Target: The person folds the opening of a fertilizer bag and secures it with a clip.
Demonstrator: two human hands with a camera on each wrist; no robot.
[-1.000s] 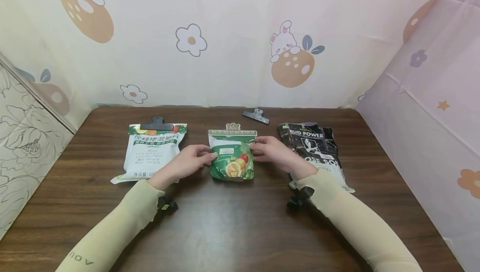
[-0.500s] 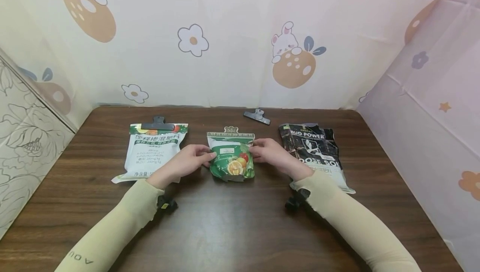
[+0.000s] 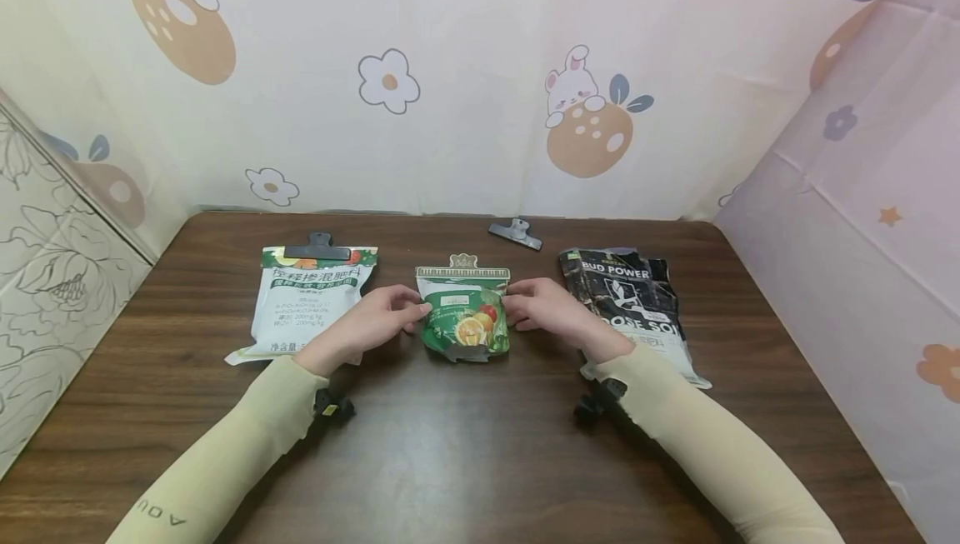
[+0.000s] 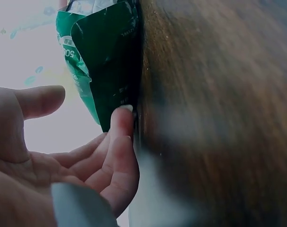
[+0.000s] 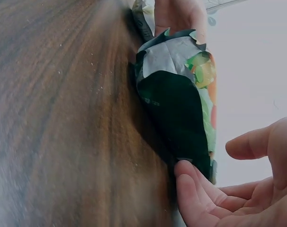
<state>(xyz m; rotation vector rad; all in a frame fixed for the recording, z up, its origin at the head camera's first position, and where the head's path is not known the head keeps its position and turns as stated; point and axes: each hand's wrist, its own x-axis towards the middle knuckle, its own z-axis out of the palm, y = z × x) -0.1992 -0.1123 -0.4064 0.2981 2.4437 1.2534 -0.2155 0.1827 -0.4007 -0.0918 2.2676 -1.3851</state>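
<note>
A small green pouch (image 3: 461, 321) printed with fruit lies at mid-table in the head view, a pale ornate bulldog clip (image 3: 462, 272) across its top. At its left side is my left hand (image 3: 381, 316); the left wrist view shows the fingertips touching the pouch's lower edge (image 4: 105, 71), thumb held apart. My right hand (image 3: 547, 311) is at the opposite side. In the right wrist view its fingertips meet the dark green side of the pouch (image 5: 174, 109), and the thumb stands clear of it. Neither hand's fingers wrap round the pouch.
Left of the pouch lies a white fertilizer bag (image 3: 303, 306) with a black clip (image 3: 318, 250) on its top. A black-and-white soil bag (image 3: 626, 298) lies to the right. A loose dark clip (image 3: 516, 233) rests near the table's (image 3: 465, 461) back edge.
The pouch's clipped top has shifted slightly left and toward me since the earliest frame. Both hands stay at its sides, with only small finger movements.
</note>
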